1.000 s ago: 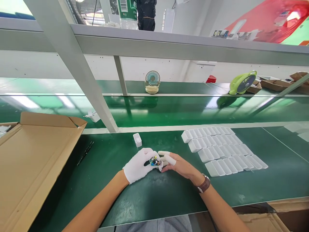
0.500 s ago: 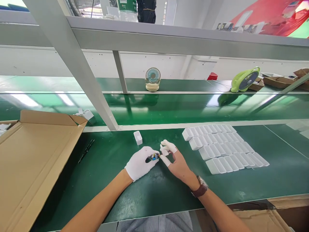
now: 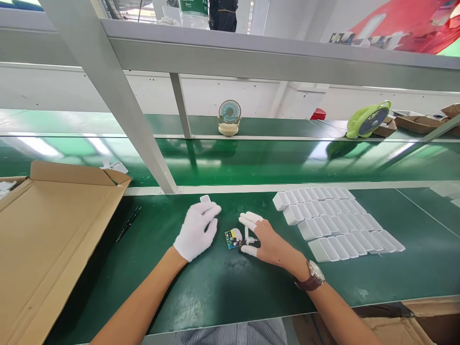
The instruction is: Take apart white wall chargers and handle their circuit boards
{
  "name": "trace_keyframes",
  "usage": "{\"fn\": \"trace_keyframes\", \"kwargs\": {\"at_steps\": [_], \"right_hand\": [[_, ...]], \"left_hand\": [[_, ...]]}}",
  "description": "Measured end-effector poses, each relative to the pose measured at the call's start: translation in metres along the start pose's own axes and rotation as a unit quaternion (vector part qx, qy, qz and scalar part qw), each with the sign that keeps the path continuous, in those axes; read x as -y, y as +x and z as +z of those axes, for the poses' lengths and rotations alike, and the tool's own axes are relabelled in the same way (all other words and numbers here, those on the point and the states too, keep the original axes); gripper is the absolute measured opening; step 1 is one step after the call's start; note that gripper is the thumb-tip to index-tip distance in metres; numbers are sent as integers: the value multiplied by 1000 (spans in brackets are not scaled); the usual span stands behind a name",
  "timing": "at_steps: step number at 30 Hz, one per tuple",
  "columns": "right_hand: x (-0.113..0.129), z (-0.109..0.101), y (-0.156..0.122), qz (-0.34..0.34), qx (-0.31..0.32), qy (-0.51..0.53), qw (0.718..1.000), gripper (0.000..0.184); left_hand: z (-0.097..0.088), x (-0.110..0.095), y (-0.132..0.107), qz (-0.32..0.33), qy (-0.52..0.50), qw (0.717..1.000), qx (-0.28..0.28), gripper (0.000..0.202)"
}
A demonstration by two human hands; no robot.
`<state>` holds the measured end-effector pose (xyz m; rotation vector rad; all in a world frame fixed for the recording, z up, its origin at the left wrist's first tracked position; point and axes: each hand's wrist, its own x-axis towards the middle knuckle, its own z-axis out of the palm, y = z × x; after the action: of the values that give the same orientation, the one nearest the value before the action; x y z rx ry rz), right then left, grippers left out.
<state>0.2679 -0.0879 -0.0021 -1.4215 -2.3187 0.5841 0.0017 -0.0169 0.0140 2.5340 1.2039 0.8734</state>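
Observation:
My left hand [image 3: 196, 230], in a white glove, stretches forward with its fingers loosely extended, and the fingertips rest on a small white plastic case [image 3: 205, 198] near the belt's far rail. My right hand [image 3: 268, 242], bare with white finger cots and a wristwatch, pinches a small green circuit board [image 3: 231, 238] with a white part on it. The board lies on the green belt [image 3: 223, 287] between my hands.
Rows of several empty white cases [image 3: 334, 220] lie to the right. An open cardboard box [image 3: 53, 230] fills the left, with black tweezers [image 3: 128, 224] beside it. A slanted metal post [image 3: 143, 143] rises ahead. Two small fans [image 3: 229, 117] [image 3: 368, 120] stand on the far ledge.
My left hand let go of the circuit board and moved forward to the small white case. My right hand lowered the board onto the belt and keeps hold of it.

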Motion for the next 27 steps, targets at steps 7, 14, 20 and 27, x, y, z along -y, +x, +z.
{"fn": "trace_keyframes", "kwargs": {"at_steps": [7, 14, 20, 27], "right_hand": [[-3, -2, 23, -31, 81, -11, 996, 72], [8, -9, 34, -43, 45, 9, 998, 57], [4, -13, 44, -12, -41, 169, 985, 48], [-23, 6, 35, 44, -128, 178, 975, 57]], "left_hand": [[13, 49, -2, -214, -61, 974, -44, 97], [33, 57, -4, -250, -118, 961, -2, 87], [31, 38, -11, -139, -163, 977, 2, 63], [30, 19, -18, -39, -171, 984, 33, 70]]}}
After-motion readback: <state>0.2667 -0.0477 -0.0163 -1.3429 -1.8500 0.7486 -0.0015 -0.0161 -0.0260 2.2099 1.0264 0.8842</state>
